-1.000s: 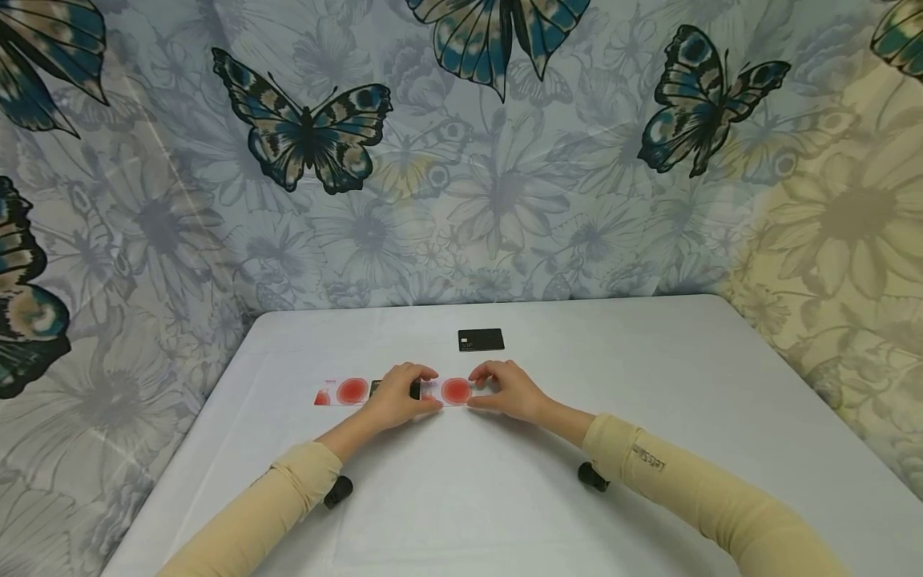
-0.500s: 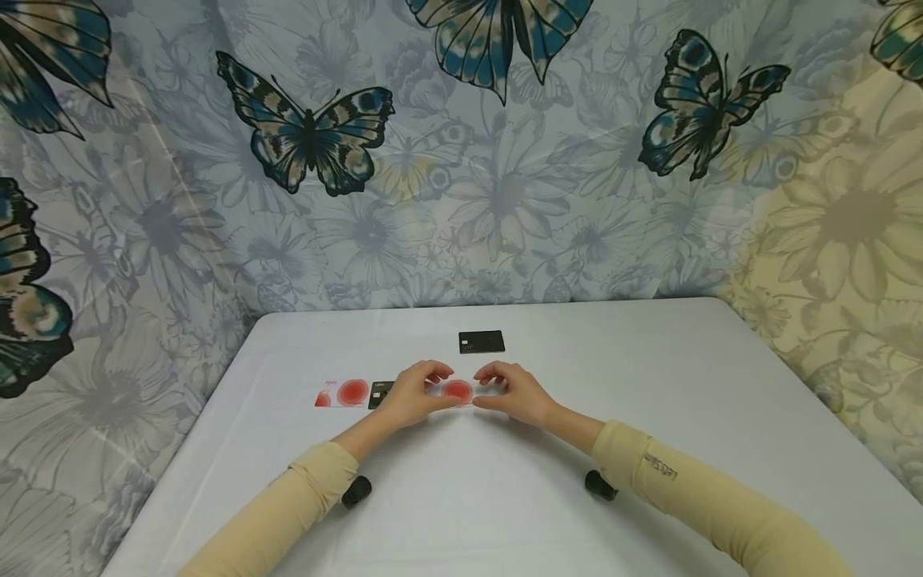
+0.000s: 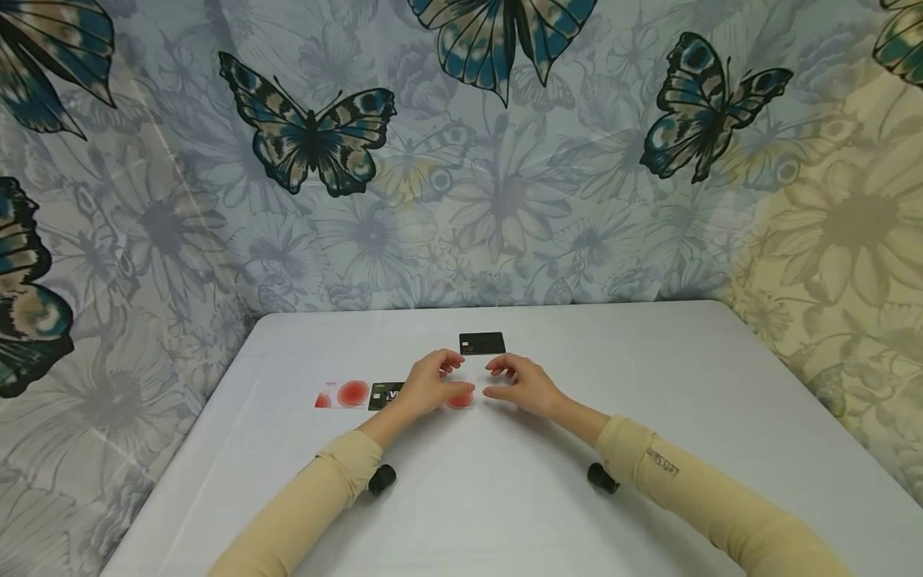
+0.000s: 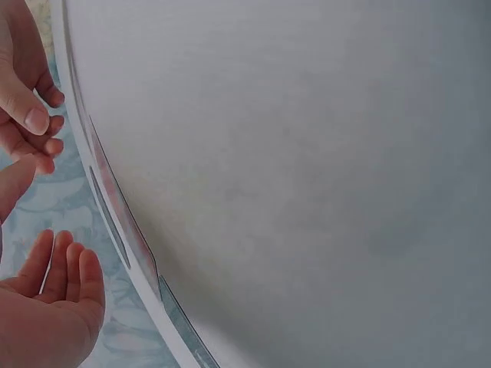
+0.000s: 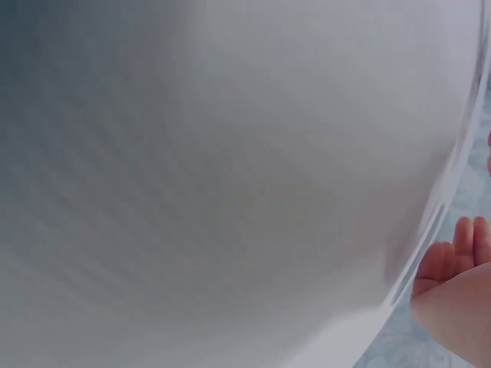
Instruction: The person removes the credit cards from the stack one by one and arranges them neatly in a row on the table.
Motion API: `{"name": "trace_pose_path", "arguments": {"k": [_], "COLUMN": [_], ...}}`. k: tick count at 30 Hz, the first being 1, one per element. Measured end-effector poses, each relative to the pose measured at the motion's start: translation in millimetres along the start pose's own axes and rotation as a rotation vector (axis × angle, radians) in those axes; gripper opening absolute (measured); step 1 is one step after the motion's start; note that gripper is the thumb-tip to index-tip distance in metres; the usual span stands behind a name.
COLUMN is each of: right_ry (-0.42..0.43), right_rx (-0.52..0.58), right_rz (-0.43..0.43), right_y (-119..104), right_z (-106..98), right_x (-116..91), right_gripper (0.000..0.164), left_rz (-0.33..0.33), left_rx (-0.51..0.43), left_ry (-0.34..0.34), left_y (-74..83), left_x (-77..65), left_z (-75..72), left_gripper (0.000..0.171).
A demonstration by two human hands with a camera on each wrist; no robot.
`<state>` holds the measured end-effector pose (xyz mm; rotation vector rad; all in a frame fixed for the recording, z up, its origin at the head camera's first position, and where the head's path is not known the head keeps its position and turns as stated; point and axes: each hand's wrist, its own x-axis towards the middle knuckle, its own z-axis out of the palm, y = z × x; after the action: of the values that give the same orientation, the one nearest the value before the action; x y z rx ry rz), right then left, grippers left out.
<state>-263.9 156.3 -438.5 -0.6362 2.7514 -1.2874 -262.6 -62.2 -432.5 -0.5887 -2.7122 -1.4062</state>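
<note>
My left hand (image 3: 427, 386) hovers over the row of flat cards with fingers loosely bent and nothing between them. It partly covers a white card with a red disc (image 3: 459, 400) at the row's right end. To its left lies a dark bank card (image 3: 384, 396), then another white card with a red disc (image 3: 352, 393). Just right of the row, my right hand (image 3: 531, 389) hangs above the table with relaxed fingers, holding nothing. Behind both hands lies a black card (image 3: 482, 344). The left wrist view shows both hands raised off the cards.
A white-covered table (image 3: 649, 361) bears everything. Its far edge meets a butterfly-print cloth backdrop (image 3: 505, 200). A small black device hangs under each sleeve near the wrist, the left one (image 3: 382, 479) and the right one (image 3: 602, 478).
My left hand has shifted right and away from me, uncovering more of the dark bank card. The right hand has drawn slightly right, off the end card. The cards stay put.
</note>
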Motion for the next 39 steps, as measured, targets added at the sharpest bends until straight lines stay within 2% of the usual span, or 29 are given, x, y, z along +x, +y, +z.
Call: {"name": "trace_pose_path", "arguments": {"k": [5,20,32,39], "right_ry": [0.007,0.034,0.054,0.051], "right_rx": [-0.018,-0.061,-0.100,-0.113], "right_rz": [0.010,0.040,0.069,0.134], "right_y": [8,23,30,34], "right_z": [-4,-17,-24,-25], "right_x": [8,34,48,55], "right_gripper": [0.039,0.039,0.043,0.046], "left_rz": [-0.059,-0.136,-0.156,-0.169], "left_rx": [0.017,0.023,0.089,0.134], "left_ry": [0.006,0.007,0.033,0.028], "left_y": [0.3,-5.2,-8.9,-10.1], "left_x": [9.7,34.2,48.4,55.3], "left_z": [1.6,6.2,6.8,6.6], "left_gripper": [0.046,0.048,0.047,0.047]}}
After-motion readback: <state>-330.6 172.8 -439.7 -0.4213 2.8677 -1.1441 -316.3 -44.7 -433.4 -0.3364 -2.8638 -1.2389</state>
